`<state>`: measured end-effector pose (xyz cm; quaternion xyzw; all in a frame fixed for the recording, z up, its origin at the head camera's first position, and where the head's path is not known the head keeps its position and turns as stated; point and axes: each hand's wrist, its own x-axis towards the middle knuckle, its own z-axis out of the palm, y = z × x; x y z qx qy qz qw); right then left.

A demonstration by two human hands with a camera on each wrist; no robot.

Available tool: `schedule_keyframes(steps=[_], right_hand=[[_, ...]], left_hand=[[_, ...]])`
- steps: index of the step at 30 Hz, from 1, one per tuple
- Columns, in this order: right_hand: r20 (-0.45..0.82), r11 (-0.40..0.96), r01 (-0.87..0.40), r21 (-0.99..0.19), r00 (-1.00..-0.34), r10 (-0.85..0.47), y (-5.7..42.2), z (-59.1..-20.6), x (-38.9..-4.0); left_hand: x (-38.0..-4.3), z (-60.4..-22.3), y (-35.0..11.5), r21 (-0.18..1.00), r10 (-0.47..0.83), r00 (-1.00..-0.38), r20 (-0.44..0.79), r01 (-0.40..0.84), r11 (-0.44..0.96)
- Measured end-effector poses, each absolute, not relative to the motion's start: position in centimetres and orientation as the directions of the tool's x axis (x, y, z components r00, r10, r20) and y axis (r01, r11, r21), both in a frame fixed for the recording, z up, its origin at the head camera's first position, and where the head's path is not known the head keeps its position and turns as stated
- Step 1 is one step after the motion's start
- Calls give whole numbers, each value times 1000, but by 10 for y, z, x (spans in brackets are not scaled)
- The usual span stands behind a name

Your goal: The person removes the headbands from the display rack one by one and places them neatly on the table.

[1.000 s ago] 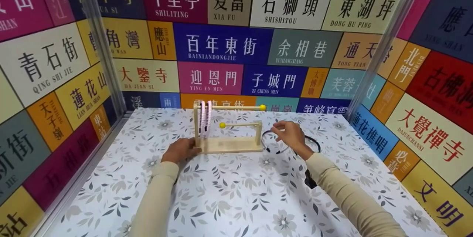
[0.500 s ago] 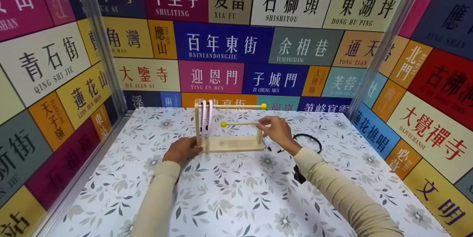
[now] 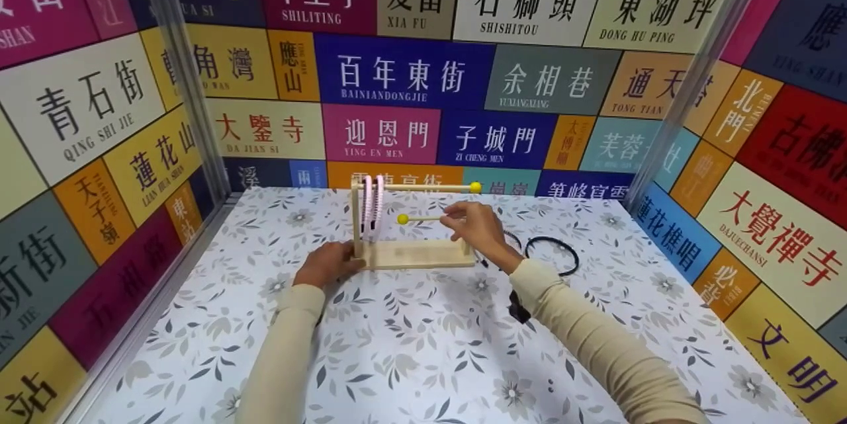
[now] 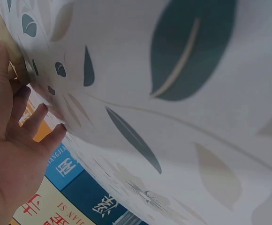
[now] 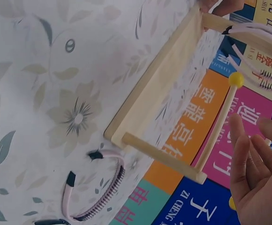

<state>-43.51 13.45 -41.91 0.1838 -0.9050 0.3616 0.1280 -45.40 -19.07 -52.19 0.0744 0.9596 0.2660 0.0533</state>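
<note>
A wooden headband stand [image 3: 417,253] has two rods tipped with yellow balls. Pink headbands [image 3: 372,206] hang from its upper rod, against the tall left post. My left hand [image 3: 327,264] holds the left end of the base; the left wrist view has its thumb and index finger at the wood [image 4: 18,61], the other fingers spread. Beside the lower rod [image 5: 218,126] is my right hand [image 3: 478,225], fingers loosely bent, nothing visible between them. In the head view it covers part of the short right post. A pink headband [image 5: 115,187] lies on the table near that post.
A black headband [image 3: 553,255] lies on the table right of the stand. Some small black thing [image 3: 519,308] shows beside the right sleeve. The table has a floral cover [image 3: 423,351]. Colourful sign-printed walls [image 3: 403,73] with metal corner posts stand around the back and sides.
My right hand has moved left, from over the headbands on the table to the lower rod of the stand. The left hand stays at the base.
</note>
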Motion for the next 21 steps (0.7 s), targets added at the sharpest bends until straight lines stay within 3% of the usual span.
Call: schedule_keyframes(steps=[21], right_hand=[[376,593,-514,-620,-858,-350,74,-423,-437]], left_hand=[[-458,-524,-191,534,143,-987,-78,80,842]])
